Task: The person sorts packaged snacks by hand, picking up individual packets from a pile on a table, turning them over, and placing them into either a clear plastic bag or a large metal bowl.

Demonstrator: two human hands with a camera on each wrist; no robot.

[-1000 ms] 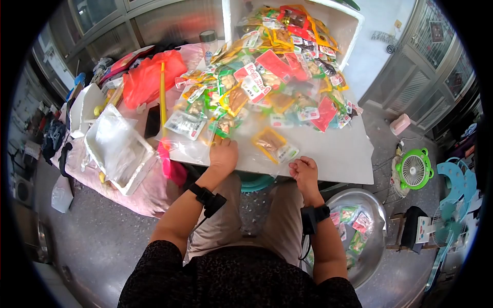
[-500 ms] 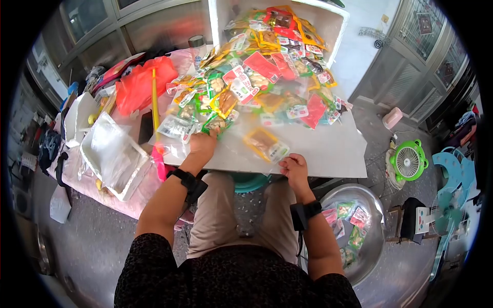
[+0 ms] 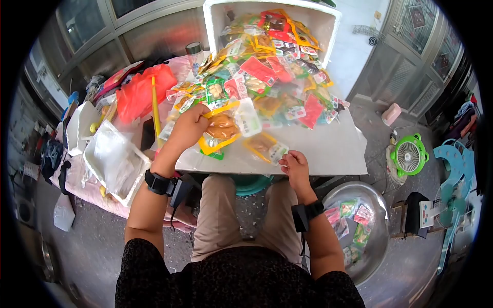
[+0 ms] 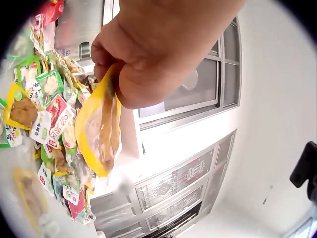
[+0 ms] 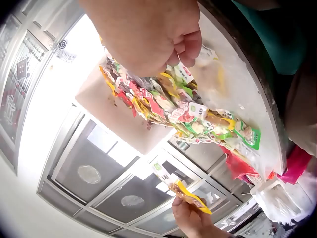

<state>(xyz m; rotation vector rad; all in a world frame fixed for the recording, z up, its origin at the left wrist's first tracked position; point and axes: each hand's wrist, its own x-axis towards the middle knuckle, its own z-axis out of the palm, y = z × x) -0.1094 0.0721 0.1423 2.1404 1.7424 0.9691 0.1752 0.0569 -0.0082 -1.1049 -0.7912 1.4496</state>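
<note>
My left hand (image 3: 189, 128) grips the edge of a yellow-bordered food packet (image 3: 222, 127) and holds it up over the table. Brown pieces show through its window, and its white label end points right. In the left wrist view the same packet (image 4: 100, 129) hangs tilted from the curled fingers. My right hand (image 3: 295, 167) is at the table's front edge, fingertips pinching the edge of a clear plastic bag (image 3: 281, 155). A yellow-edged packet (image 3: 261, 145) shows hazily through that bag. Behind both hands lies a large heap of food packets (image 3: 257, 72).
The heap spills from a white foam box (image 3: 334, 36). A steel basin (image 3: 377, 246) with several packets stands on the floor at right. Left are a white foam tray (image 3: 120, 177) with clear bags, a red plastic bag (image 3: 144, 92) and a yellow stick (image 3: 155, 108).
My left hand moved from the clear bag to the heap's front left, took hold of the yellow-bordered packet and lifted it. The right hand stays nearly in place at the bag.
</note>
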